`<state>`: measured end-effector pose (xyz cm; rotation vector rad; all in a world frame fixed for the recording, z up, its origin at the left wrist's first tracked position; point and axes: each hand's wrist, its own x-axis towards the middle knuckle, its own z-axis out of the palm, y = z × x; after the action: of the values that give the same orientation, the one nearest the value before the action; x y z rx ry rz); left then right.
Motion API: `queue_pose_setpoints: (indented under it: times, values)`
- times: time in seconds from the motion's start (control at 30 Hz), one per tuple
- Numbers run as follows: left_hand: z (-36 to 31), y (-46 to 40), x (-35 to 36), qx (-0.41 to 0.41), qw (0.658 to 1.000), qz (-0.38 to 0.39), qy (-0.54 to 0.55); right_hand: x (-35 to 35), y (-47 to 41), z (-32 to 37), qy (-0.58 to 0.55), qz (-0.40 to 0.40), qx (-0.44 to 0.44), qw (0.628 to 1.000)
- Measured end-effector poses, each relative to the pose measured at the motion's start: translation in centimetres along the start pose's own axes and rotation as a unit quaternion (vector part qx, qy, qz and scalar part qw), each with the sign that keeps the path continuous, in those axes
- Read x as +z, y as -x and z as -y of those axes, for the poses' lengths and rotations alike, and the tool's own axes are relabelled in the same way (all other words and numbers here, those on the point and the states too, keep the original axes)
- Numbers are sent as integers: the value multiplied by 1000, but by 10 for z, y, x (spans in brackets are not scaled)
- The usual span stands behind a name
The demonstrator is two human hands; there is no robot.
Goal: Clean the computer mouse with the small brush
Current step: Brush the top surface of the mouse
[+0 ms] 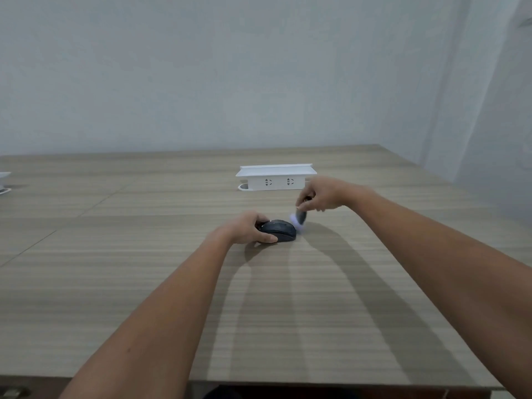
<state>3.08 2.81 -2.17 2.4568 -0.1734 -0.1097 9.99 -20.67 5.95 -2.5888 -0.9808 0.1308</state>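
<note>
Head view, white socket box (275, 177) behind mouse (278, 230), table (144, 226) around

Both forearms bare from lower frame edge to wrists; no sleeves in view. Left hand (247, 230) and right hand (322, 194) ungloved; no watch, rings, bands visible.

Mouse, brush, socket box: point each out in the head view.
mouse (280, 230), head view, top of its dark shell
brush (299, 218), head view, blurred head beside the mouse
socket box (275, 182), head view, white front face between the outlets
</note>
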Motion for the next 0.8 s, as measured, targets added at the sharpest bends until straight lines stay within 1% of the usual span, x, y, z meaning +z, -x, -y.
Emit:
queue_pose_setpoints:
  times: [0.07,0.1,0.13,0.17,0.27,0.3,0.43,0.5,0.6,0.63,0.73,0.8]
  values:
    - [-1,1,0,0,1000,-3,-1,4,1,1,-97,-26,-21,995]
    - [-2,2,0,0,1000,-4,-1,7,2,3,-128,-24,-31,991]
    - [-1,2,0,0,1000,-6,-2,9,2,2,-134,-14,-30,990]
    - [-1,1,0,-2,1000,-6,-5,10,1,2,-118,-1,-25,993]
    - [-1,1,0,-12,1000,-7,-13,2,2,0,3,25,2,1000]
    - [-1,0,1,-15,1000,-8,-13,-1,2,0,11,22,6,1000]
    - [-2,1,2,-15,1000,-16,-17,5,7,1,-115,-2,-20,993]
    - [-2,1,2,-15,999,-24,-18,8,7,0,-101,10,-20,995]
    - [-4,2,3,-20,999,-25,-19,1,7,-1,3,28,6,1000]
    - [-5,2,3,-23,999,-24,-19,0,7,-1,0,21,8,1000]
    - [-5,2,3,-22,999,-24,-21,3,9,1,-112,-8,-20,993]
    - [-3,1,3,-22,999,-25,-22,8,11,2,-122,3,-23,992]
